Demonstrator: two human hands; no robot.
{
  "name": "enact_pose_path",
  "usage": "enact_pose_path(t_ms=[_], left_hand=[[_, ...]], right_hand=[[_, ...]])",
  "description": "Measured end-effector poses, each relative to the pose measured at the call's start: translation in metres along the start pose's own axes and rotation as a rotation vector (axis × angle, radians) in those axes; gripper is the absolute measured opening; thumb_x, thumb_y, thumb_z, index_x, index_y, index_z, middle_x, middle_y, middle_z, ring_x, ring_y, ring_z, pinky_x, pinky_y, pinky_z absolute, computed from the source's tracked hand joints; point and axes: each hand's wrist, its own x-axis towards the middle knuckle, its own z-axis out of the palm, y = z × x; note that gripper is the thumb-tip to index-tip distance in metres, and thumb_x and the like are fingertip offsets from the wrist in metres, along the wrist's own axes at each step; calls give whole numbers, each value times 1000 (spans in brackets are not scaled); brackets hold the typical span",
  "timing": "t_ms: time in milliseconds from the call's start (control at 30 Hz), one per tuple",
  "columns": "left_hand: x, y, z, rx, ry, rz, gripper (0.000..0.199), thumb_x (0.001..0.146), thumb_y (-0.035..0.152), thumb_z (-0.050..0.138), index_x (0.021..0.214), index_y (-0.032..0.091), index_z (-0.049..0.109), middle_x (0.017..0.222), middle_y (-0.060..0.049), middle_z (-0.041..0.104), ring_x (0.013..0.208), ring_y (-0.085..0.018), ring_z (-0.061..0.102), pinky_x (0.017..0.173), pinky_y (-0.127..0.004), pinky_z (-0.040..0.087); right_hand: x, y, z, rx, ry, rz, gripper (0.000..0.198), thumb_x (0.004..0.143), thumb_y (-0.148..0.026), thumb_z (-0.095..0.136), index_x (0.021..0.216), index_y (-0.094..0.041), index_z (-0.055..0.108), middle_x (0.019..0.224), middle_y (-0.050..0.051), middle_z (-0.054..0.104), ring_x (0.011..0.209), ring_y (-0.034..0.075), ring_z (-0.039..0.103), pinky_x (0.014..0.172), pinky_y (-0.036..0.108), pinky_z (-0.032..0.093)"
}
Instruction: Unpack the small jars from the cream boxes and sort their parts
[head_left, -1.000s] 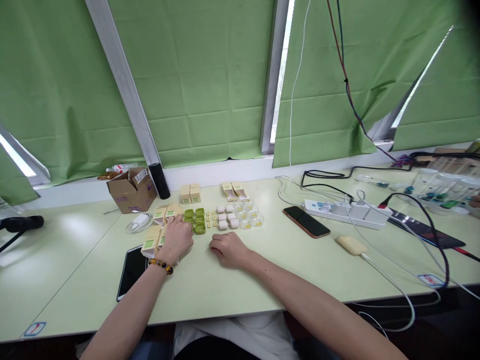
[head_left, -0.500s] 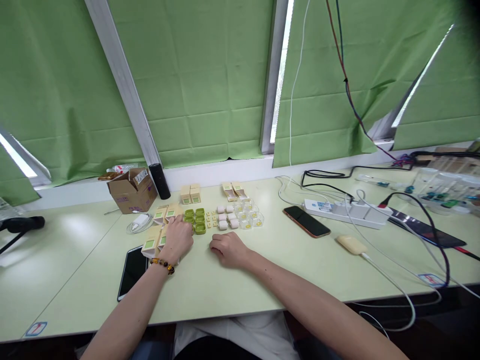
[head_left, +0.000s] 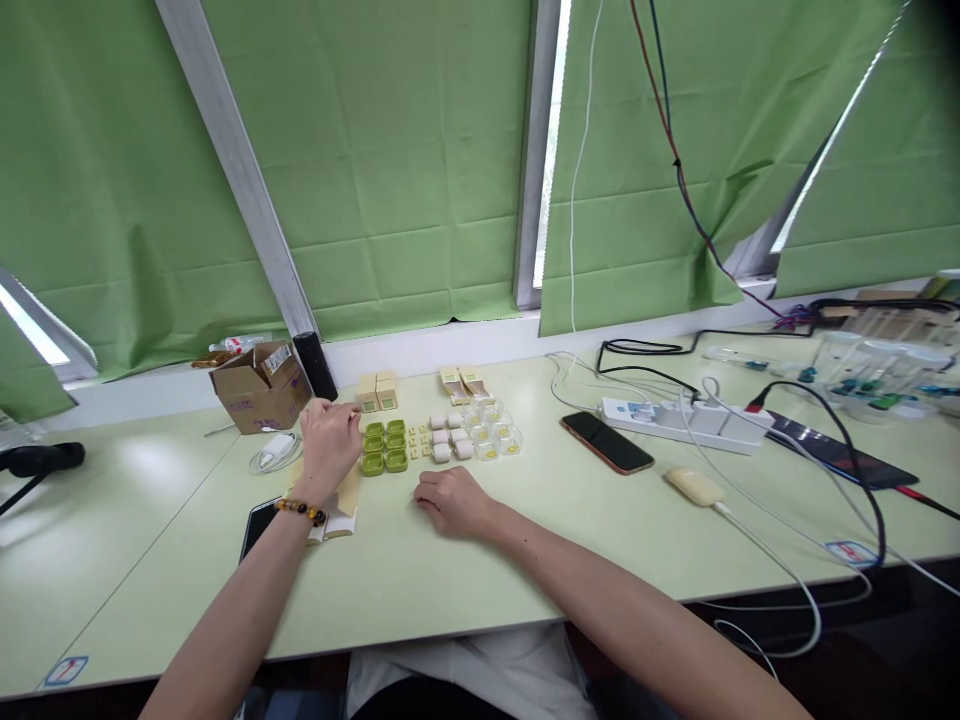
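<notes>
My left hand (head_left: 328, 442), with a beaded bracelet on the wrist, is raised over cream cardboard boxes (head_left: 349, 497) at the left. Its fingers are bent and closed; whatever they grip is hidden. The hand and forearm cover most of those boxes. Just to its right are several green square containers (head_left: 373, 463) in rows. Small yellowish pieces (head_left: 418, 441), white rounded pieces (head_left: 442, 452) and clear cups (head_left: 491, 440) with yellow centres follow in a line. My right hand (head_left: 454, 500) rests on the table as a loose fist, apart from these pieces.
Two cream boxes (head_left: 376, 392) and two opened ones (head_left: 463, 386) stand at the back. A phone (head_left: 259, 520) lies partly under my left arm, another phone (head_left: 607, 442) right of centre. A power strip (head_left: 686, 424) with cables, a brown carton (head_left: 262, 390) and a black cylinder (head_left: 315, 365) are around.
My left hand has moved up and left, from beside the green containers to over the cream boxes. The containers now show fully. My right hand stays in place; the view has shifted slightly.
</notes>
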Motion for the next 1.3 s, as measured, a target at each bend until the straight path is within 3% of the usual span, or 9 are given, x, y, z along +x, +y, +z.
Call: enact_pose_path(t_ms=[133, 367, 533, 700, 833, 1000, 1133, 1300], left_hand=[[30, -2, 10, 14, 21, 64, 34, 99, 25, 45, 114, 18, 74, 112, -15, 75, 121, -36, 43, 102, -51, 28], [80, -13, 65, 148, -202, 91, 49, 94, 22, 49, 142, 16, 58, 132, -21, 64, 134, -39, 34, 106, -51, 26], [95, -17, 106, 197, -310, 52, 64, 90, 22, 59, 153, 16, 47, 149, -25, 49, 141, -43, 33, 110, -52, 28], [100, -18, 134, 238, -368, 3, 73, 88, 22, 61, 158, 15, 38, 149, -28, 46, 142, -44, 34, 110, -55, 29], [101, -17, 144, 248, -384, -11, 73, 85, 19, 61, 155, 16, 41, 145, -28, 49, 140, -45, 36, 108, -57, 31], [102, -15, 147, 235, -370, 43, 46, 83, 14, 59, 129, 12, 61, 142, -25, 52, 139, -42, 35, 109, -55, 31], [103, -13, 147, 203, -335, 93, 43, 81, 10, 57, 124, 12, 61, 143, -23, 53, 141, -39, 32, 113, -55, 27], [103, -13, 148, 142, -321, 107, 40, 79, 9, 58, 119, 12, 59, 119, -22, 68, 137, -41, 37, 109, -59, 26]], right_hand=[[-1, 1, 2, 0, 15, -7, 16, 92, -18, 56, 87, -19, 71, 87, 3, 71, 65, 13, 54, 57, 30, 20], [-1, 3, 2, -3, 12, -16, 14, 92, -19, 58, 91, -19, 72, 90, 4, 72, 67, 14, 56, 57, 31, 21], [-1, 3, 3, -1, -1, -11, 14, 92, -19, 57, 92, -20, 72, 90, 4, 72, 67, 14, 56, 57, 30, 20], [-2, 4, 4, -3, -5, -13, 14, 92, -19, 57, 91, -19, 71, 91, 4, 72, 68, 15, 57, 58, 31, 20], [-2, 3, 4, -5, -1, -15, 13, 92, -19, 57, 91, -19, 71, 91, 4, 72, 68, 15, 57, 57, 31, 20], [-2, 3, 5, -7, 2, -19, 13, 92, -19, 58, 91, -20, 70, 90, 4, 72, 68, 14, 57, 57, 31, 20], [-2, 3, 5, -9, 7, -24, 13, 92, -19, 58, 91, -20, 71, 90, 3, 72, 68, 14, 57, 57, 32, 21], [-2, 3, 4, -7, 3, -23, 13, 92, -19, 58, 92, -20, 71, 89, 3, 71, 67, 15, 57, 58, 31, 22]])
